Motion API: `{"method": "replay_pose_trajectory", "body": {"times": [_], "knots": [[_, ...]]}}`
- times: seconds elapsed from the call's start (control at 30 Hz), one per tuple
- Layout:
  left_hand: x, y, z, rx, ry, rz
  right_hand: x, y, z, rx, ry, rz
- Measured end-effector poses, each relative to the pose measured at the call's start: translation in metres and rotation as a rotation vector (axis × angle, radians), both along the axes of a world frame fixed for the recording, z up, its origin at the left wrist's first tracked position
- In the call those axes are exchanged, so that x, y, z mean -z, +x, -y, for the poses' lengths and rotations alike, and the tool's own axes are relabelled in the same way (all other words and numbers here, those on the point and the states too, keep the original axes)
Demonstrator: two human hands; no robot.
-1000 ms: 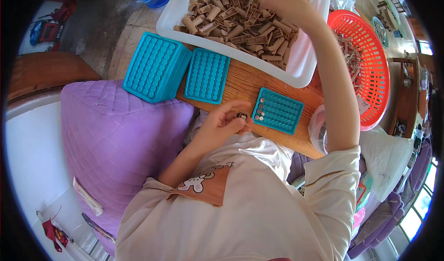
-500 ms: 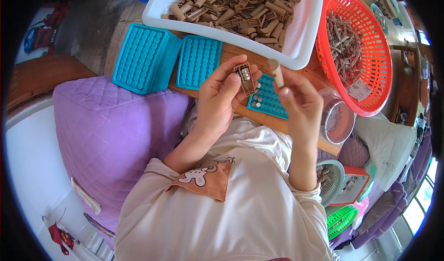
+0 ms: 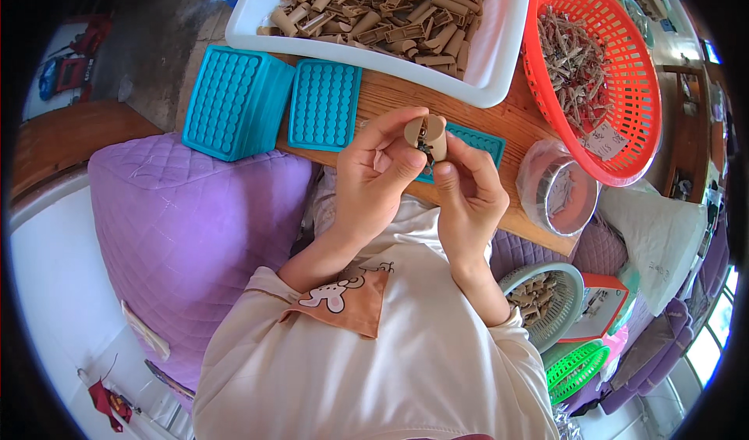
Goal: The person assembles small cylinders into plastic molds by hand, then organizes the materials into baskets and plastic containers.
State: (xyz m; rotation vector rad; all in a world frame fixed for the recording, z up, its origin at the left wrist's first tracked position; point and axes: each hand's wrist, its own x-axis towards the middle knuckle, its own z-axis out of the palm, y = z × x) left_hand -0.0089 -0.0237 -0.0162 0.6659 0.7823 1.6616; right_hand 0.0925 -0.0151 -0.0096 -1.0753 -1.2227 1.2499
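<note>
In front of my chest, both hands meet at a small tan plastic casing (image 3: 434,137) with a rounded end turned upward. It consists of two half-shells brought together, with dark and silvery bits showing along the gap between them. My left hand (image 3: 376,182) grips its left side with thumb and fingers. From the right, my right hand (image 3: 470,198) pinches it, thumb low and fingers behind. Beneath and behind the hands lies a teal tray (image 3: 482,141) with round pockets, partly covered by them. How closely the halves fit cannot be made out.
Beyond my hands, a white bin (image 3: 374,56) is heaped with tan half-shells. To the left stand a stack of teal trays (image 3: 234,101) and one single teal tray (image 3: 324,104). A red basket (image 3: 633,120) and a round tub (image 3: 558,198) sit right on the wooden table (image 3: 511,221).
My right hand has moved left and down, bringing its half-shell against the one in my left hand. The open half with silvery round pieces is now turned and mostly covered.
</note>
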Motion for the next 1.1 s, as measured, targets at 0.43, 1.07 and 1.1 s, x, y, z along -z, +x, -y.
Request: {"method": "replay_pose_trajectory", "body": {"times": [0.43,1.07,1.1], "knots": [[-0.003,0.011,0.002,-0.077,0.017,-0.299,0.009,-0.002,0.003,0.002,0.106,0.188],[0.008,0.003,-0.001,0.036,-0.11,-0.034,-0.031,0.091,-0.021,-0.595,-0.173,0.616],[0.012,-0.008,-0.003,0.04,-0.122,-0.019,-0.028,0.111,-0.026,-0.496,-0.25,0.585]]}}
